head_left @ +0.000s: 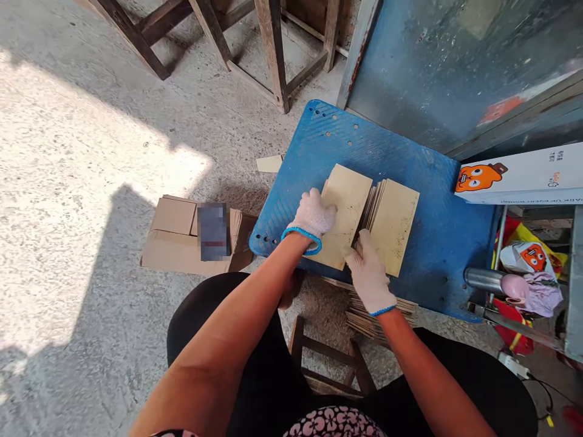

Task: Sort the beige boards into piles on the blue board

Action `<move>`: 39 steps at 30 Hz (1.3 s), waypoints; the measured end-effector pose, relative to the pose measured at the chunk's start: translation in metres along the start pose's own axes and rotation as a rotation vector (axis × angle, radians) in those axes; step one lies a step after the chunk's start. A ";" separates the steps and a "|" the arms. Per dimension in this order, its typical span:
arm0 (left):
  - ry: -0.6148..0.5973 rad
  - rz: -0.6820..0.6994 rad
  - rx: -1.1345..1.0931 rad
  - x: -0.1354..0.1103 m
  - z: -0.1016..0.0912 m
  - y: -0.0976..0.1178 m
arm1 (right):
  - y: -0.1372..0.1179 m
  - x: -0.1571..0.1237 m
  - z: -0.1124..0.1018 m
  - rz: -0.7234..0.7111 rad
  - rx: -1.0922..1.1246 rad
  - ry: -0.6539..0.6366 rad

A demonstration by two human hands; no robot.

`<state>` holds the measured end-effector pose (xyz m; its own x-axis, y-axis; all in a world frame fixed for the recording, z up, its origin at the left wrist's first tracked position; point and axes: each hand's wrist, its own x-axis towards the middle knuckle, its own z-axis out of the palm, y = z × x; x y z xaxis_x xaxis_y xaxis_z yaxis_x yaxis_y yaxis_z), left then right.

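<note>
A stack of thin pale wooden boards (392,218) stands fanned on a blue plastic platform (437,237). My left hand (313,215), in a white knit glove with a blue cuff, is curled over the top left board (344,200), gripping its left edge. My right hand (368,272), gloved the same way, is closed on the near ends of the boards in the middle of the fan. More boards (371,312) lie piled on the floor just under the platform's near edge.
A flattened cardboard box (182,237) lies on the concrete floor to the left. Wooden stool frames (273,54) stand behind. A white carton with an orange cartoon (519,176), a metal flask (485,280) and bags sit at right. A small stool (328,358) is between my knees.
</note>
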<state>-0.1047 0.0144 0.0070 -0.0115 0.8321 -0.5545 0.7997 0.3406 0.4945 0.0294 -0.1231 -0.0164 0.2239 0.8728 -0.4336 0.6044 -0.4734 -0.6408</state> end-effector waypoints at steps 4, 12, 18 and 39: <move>0.154 0.150 -0.177 -0.014 -0.003 0.012 | 0.042 -0.052 -0.009 -0.009 -0.212 -0.057; 0.192 0.306 -0.324 -0.027 0.011 0.022 | 0.079 -0.050 0.004 -0.153 -0.834 -0.219; 0.193 0.358 -0.319 -0.023 0.016 0.021 | 0.089 -0.065 0.018 -0.308 -0.912 -0.141; 0.115 0.329 -0.361 -0.039 0.015 0.040 | 0.093 -0.071 0.039 -0.109 -0.950 -0.442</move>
<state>-0.0631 -0.0112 0.0379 0.1241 0.9567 -0.2631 0.5136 0.1650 0.8420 0.0395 -0.2338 -0.0698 -0.0508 0.6933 -0.7188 0.9981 0.0596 -0.0130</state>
